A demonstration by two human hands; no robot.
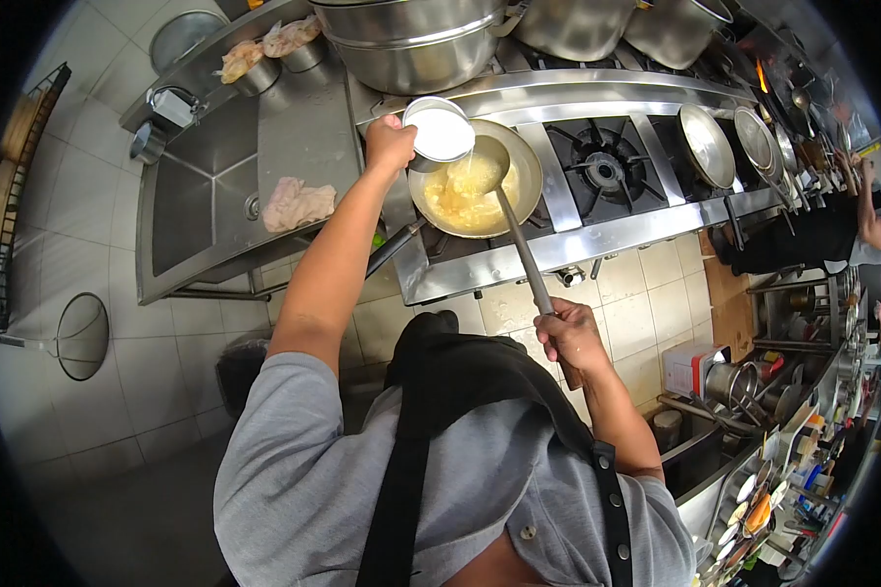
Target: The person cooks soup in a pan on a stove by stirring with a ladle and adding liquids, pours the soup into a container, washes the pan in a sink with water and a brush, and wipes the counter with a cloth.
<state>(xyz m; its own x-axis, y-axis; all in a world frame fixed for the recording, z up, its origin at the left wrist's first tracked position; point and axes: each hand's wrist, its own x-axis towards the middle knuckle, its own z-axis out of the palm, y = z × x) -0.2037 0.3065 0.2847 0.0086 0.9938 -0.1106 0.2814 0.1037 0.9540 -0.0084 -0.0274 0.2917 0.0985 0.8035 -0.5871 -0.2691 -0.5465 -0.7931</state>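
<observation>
Shirt and apron: nearest thing in the head view; grey shirt [480, 479] of soft knit, black apron [470, 382] with round snaps on one strap.
Left hand [390, 147]: closed on the side of a small bowl [440, 134]; round, thin-rimmed, white within, tipped over the pan.
Right hand [573, 342]: wrapped round the low end of a long ladle [527, 256]; grey shaft, brown grip, head down in the pan.
Pan [534, 191]: round, flared, on the stove [558, 251] beneath bowl and ladle; yellow liquid [450, 207] inside, glossy, patchy.
Splash risk: thin streak at the bowl's lip; a sharper tilt could dump the lot and, if the liquid is hot, spatter the left hand.
Slip risk: that grip looks one-sided; wet fingers could lose the bowl.
Tip risk: black pan handle [394, 248] juts past the stove's edge; a bumped handle or hard ladle push could swing the pan.
Burner [605, 168]: beside the pan; dark, spoked grate.
Cloth [299, 203]: left of the pan, pinkish, crumpled; cloth by its look.
</observation>
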